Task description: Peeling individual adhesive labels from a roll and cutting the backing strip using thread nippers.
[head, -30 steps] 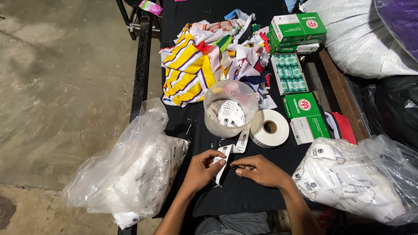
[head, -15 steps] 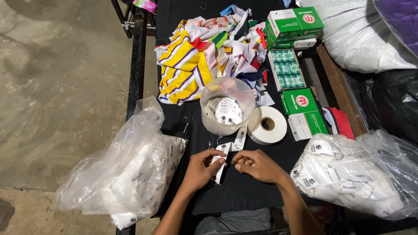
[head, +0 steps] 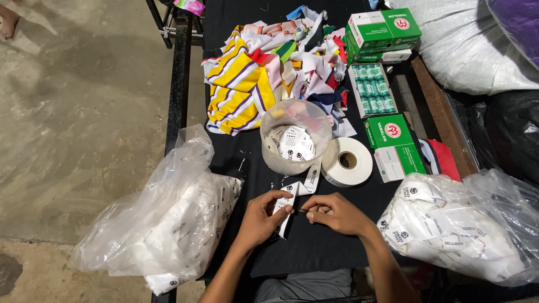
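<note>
Head camera looks down at a black table [head: 337, 247] where a person sits working. The left hand [head: 263, 216] pinches a strip of white labels [head: 287, 209] between thumb and fingers, near the table's front edge. The right hand [head: 337, 213] is just beside it, with its fingers curled in close and the tips pressed on something small and dark. I cannot tell what that small thing is. The two hands almost touch.

The strip runs up from the hands toward a clear plastic tub [head: 296, 134] with more cut labels inside. Just beside the tub lies a white roll of tape [head: 348, 161].

I think the strip is very light, thin and floppy. It would bend and curl if held at one end. It looks smooth, so it might slip. The best place to grab it seems to be right by the spot being worked on, pinched flat on both sides, so it stays still.

A big clear bag [head: 163, 224] stuffed with white labels sits at the left. Another full bag [head: 466, 230] sits at the right. Farther back lies a heap of bright cloth pieces [head: 264, 73], yellow, white and red. Green and white boxes [head: 384, 33] stand at the back right, and one more green box [head: 393, 147] lies near the roll.
</note>
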